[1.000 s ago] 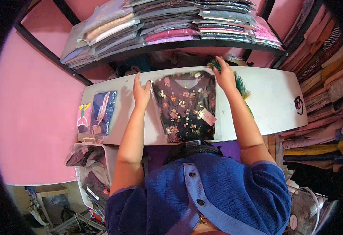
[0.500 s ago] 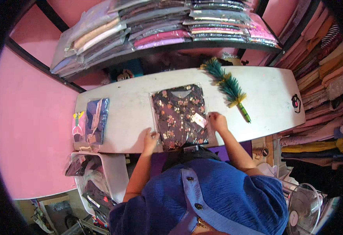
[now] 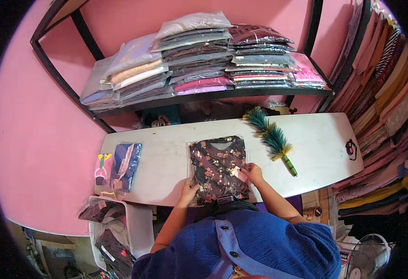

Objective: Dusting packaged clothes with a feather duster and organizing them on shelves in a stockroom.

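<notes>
A folded dark floral garment in a clear plastic bag lies flat on the white table, close to my body. A small pale tag shows at its right side. My left hand is at the lower left edge of the bag, its fingers closed on the plastic. On the opposite side, my right hand pinches the bag's right edge beside the tag. Parts of the fingers on both hands are hidden, and my body covers the bag's near end.
Bagged blue clothing and a pink package lie at the table's left. A green feather duster lies to the right, a small black object farther right. Bagged garments fill the shelf; a white bin stands lower left.
The view has tilted up, so the table sits lower and more of the shelf shows. My left hand has come in from beside the bag onto its edge; my right hand stays at the right edge.
</notes>
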Demonstrator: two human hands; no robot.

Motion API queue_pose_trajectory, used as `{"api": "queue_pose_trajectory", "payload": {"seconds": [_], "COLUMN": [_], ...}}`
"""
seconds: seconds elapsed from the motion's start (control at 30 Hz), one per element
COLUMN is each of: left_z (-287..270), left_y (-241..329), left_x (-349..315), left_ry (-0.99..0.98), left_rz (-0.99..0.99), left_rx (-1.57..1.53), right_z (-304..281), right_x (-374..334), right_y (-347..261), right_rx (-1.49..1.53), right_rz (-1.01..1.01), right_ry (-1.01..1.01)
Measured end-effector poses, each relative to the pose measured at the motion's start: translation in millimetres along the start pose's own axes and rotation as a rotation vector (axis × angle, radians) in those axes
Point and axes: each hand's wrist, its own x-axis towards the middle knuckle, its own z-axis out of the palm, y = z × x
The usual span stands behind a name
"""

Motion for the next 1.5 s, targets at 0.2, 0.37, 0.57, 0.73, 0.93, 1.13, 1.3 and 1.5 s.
{"api": "queue_pose_trajectory", "payload": {"seconds": [0.2,0.37,0.57,0.73,0.93,1.13,1.3,1.5], "left_z": [11,3,8,-18,-48,-94,-135,-177], "left_y": [13,2,10,28,14,69,103,184], "left_x": [8,9,10,3,7,0,12,38], "left_ry": [-0.147,-0.193,-0.137,-0.104,-0.008,0.079,0.168,0.207], "left_rz": [-0.009,0.041,0.2,0.296,0.347,0.403,0.472,0.86], "left_rx": [-0.117,-0.273,-0.041,0.136,-0.125,-0.225,-0.245,-0.189], "right_z": [9,16,32,27,33,29,29,6], "right_x": [11,6,15,-3,-16,-18,-5,28], "right_y": [12,-11,21,-42,-117,-194,-255,-330], "right_rx": [0.025,0.154,0.301,0.341,0.309,0.287,0.376,0.555], "right_rz": [0.067,0.024,0.003,-0.114,-0.259,-0.426,-0.573,-0.76], "right_ry": [-0.066,-0.115,-0.09,-0.13,-0.129,-0.048,-0.021,-0.025]}}
